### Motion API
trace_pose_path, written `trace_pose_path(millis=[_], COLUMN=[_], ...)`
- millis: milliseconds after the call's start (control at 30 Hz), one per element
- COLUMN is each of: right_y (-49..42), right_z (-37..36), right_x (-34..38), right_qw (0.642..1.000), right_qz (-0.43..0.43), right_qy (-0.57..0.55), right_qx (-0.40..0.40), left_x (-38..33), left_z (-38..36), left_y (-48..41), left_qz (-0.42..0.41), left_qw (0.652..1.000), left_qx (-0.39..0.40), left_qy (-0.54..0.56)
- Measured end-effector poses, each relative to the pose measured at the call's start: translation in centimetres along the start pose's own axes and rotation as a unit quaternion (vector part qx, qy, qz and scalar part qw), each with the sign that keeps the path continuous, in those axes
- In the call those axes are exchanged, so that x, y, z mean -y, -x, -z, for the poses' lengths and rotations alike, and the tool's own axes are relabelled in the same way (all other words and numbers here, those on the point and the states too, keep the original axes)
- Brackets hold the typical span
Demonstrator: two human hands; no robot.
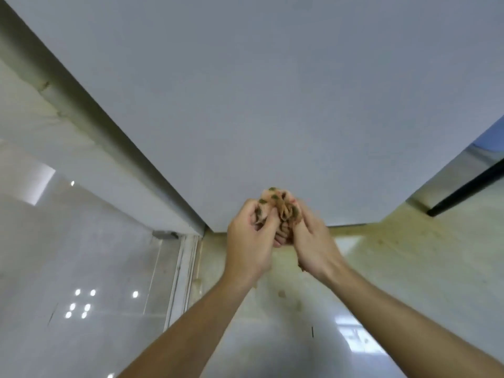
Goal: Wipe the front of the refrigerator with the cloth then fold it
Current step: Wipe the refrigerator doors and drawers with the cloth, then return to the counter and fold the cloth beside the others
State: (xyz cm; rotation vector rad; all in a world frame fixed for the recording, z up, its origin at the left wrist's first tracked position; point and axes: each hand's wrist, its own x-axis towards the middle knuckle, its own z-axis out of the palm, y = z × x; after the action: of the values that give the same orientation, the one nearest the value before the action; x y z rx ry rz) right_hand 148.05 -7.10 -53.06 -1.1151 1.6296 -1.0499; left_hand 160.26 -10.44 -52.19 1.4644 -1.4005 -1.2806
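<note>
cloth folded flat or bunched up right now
Bunched up: the patterned cloth sits as a crumpled wad, gripped by both the left hand and right hand, no flat layers showing.

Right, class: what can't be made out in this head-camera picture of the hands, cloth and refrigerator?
Cloth, head view: bunched between both hands, so its size and shape are hidden; its pattern is blurred.
Left hand and right hand, head view: fingertips buried in the cloth.
Refrigerator, head view: top cut off by the picture's upper edge.

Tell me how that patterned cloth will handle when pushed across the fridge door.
Probably floppy: the cloth is crumpled into folds between the left hand and right hand. Likely light: it bunches small between them. It should slide easily on the smooth refrigerator door.
</note>
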Motion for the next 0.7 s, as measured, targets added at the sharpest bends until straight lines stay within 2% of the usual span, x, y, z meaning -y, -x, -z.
trace_pose_path(millis=[67,167,233,300,400,567,700], right_y=[2.8,7.2,9.9,12.3,15.4,21.0,24.5], right_z=[-1.0,-0.2,1.3,2.5,5.1,9.9,14.0], right_x=[-0.5,0.2,3.3,6.0,12.9,23.9,31.2], right_qw=[0.994,0.984,0.972,0.959,0.934,0.911,0.907], right_qz=[-0.104,-0.151,-0.211,-0.269,-0.342,-0.388,-0.405], right_qy=[-0.032,0.095,0.103,0.089,0.102,0.140,0.113], right_qx=[0.006,0.021,0.011,0.006,0.004,0.009,-0.015], left_x=[0.1,-1.6,-4.7,-7.1,-13.6,-25.0,-33.4], left_z=[0.9,3.3,5.5,6.8,9.5,13.3,14.6], left_y=[1.9,5.2,7.6,10.1,13.2,18.5,21.2], left_qz=[0.074,0.172,0.228,0.275,0.334,0.362,0.361], left_qw=[0.994,0.962,0.939,0.934,0.929,0.927,0.928], left_qx=[0.051,0.162,0.208,0.204,0.142,0.095,0.093], left_qy=[-0.064,-0.137,-0.153,-0.108,-0.065,-0.033,-0.031])
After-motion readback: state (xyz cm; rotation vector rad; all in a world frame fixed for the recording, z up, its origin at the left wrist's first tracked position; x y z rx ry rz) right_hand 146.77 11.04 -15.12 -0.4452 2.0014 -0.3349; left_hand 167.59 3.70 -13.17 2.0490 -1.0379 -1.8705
